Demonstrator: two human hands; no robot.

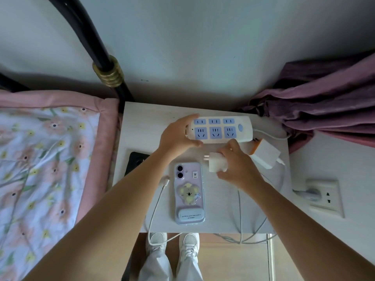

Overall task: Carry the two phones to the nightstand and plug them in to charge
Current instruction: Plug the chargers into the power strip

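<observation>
A phone in a lilac koala case (189, 192) lies face down on the white nightstand (142, 126). A second, black phone (136, 161) lies at the nightstand's left edge, partly hidden by my left forearm. My left hand (176, 134) grips the left end of a white power strip (221, 128) with blue sockets. My right hand (237, 165) holds a white charger plug (216, 163), prongs pointing left, just below the strip. A white cable end (166, 180) lies loose left of the lilac phone.
A second white charger block (265, 154) lies right of the strip. Cables loop over the nightstand's front edge. A bed with a floral quilt (46, 159) is on the left, purple fabric (316, 106) at the back right, and a wall socket (324, 197) on the right.
</observation>
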